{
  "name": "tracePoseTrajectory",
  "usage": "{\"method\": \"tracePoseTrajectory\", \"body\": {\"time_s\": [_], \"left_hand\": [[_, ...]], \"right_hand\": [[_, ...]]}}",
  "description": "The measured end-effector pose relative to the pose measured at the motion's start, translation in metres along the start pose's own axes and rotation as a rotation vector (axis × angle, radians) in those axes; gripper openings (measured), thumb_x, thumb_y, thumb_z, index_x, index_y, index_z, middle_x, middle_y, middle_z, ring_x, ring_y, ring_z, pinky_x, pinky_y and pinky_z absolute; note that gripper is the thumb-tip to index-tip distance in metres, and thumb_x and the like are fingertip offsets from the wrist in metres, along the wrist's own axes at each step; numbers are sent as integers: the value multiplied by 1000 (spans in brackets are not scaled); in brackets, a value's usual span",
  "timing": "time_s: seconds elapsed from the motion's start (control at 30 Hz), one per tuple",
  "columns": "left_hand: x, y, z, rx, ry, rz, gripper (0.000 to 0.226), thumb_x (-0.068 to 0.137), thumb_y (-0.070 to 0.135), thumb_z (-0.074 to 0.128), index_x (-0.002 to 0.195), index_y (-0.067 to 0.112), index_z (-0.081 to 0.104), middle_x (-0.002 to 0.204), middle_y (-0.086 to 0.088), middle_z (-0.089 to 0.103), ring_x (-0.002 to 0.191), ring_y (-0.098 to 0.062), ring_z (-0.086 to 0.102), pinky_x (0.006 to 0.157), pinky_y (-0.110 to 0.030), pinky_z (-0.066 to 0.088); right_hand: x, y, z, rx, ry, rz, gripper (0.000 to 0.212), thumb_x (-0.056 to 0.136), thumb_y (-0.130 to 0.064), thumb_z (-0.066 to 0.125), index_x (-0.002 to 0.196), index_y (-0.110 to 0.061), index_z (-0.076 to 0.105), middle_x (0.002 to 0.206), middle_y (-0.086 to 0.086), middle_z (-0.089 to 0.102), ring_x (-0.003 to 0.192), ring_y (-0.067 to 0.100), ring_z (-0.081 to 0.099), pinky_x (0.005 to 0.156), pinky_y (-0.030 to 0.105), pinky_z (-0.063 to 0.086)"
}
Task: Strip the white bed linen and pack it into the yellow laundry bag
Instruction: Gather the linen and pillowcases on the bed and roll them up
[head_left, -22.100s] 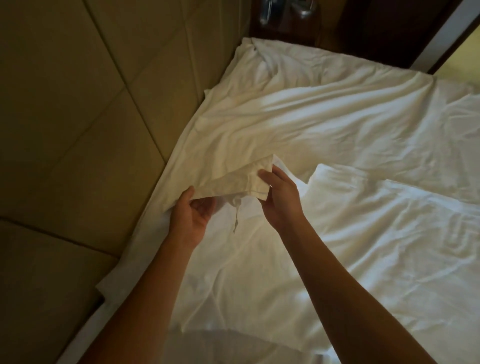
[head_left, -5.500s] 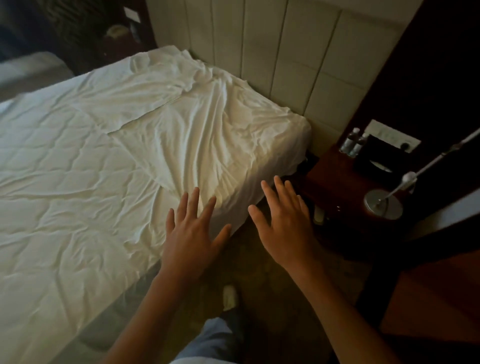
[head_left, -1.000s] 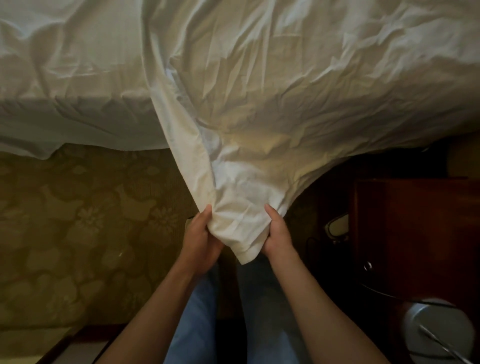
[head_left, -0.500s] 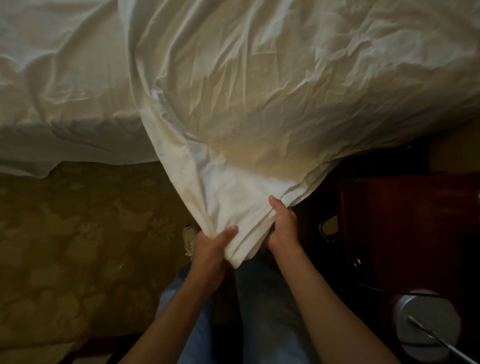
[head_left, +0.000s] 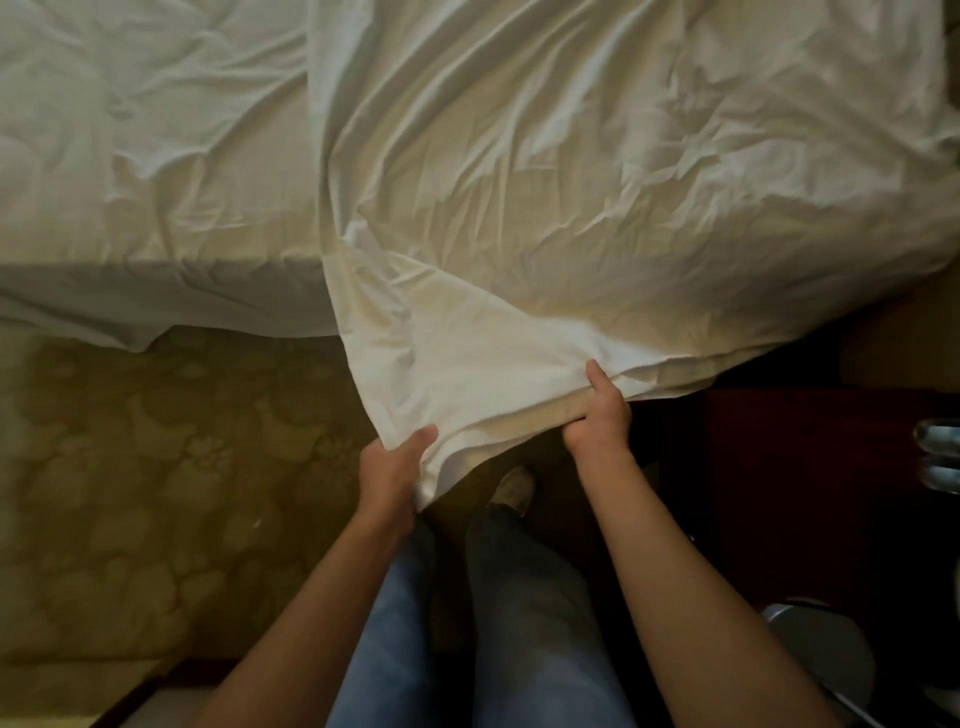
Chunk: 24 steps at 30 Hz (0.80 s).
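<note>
We see the patterned carpet (head_left: 156, 493) at left below the bed's (head_left: 156, 291) near edge. Our left hand (head_left: 392, 470) pinches the white sheet's (head_left: 519, 234) hanging corner; our right hand (head_left: 597, 410) grips its hem, both off the bed's near edge. A dark nightstand (head_left: 779, 467) stands right.

The light is dim and warm. A patterned carpet (head_left: 156, 493) with a flower design covers the floor to the left of the fingers. To their right stands a dark reddish wooden nightstand (head_left: 810, 493), with a round metal lamp base (head_left: 815, 654) at its near edge.
</note>
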<state>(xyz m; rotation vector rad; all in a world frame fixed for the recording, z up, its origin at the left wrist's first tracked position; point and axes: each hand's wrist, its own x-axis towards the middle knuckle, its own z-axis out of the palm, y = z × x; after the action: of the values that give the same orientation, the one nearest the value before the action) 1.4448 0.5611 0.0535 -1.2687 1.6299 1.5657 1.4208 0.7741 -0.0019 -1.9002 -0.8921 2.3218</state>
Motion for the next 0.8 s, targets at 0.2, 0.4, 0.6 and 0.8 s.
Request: {"method": "tracePoseTrajectory", "body": {"time_s": [0.2, 0.4, 0.6, 0.8], "left_hand": [[-4, -3, -11, -129, 166, 56, 37, 96, 32, 65, 127, 13, 58, 114, -6, 66, 97, -23, 65, 71, -33, 55], [-25, -36, 12, -788, -43, -177, 62, 88, 42, 69, 142, 18, 49, 138, -15, 58, 125, -34, 56, 93, -51, 53], [-45, -42, 68, -630, -392, -370, 89, 80, 61, 63, 148, 8, 40, 147, -17, 49, 137, -33, 45, 114, -54, 35], [-44, -34, 98, -676, -566, -545, 80, 87, 67, 57, 134, 3, 55, 133, -23, 61, 127, -37, 55, 113, -50, 38]], "right_hand": [[-29, -1, -15, -52, 65, -41, 47, 86, -21, 76, 129, -13, 59, 117, 8, 68, 105, 27, 67, 97, 46, 54], [-47, -9, -18, 11, 63, 13, 43, 91, -19, 71, 131, -13, 57, 111, 7, 67, 98, 25, 67, 96, 42, 54], [-68, 4, -19, 57, -56, 139, 37, 95, -18, 65, 129, -7, 57, 112, 13, 67, 92, 27, 66, 64, 35, 54], [-79, 4, -30, 49, -196, 172, 33, 96, -11, 60, 127, 0, 57, 110, 20, 68, 86, 30, 73, 63, 38, 59]]}}
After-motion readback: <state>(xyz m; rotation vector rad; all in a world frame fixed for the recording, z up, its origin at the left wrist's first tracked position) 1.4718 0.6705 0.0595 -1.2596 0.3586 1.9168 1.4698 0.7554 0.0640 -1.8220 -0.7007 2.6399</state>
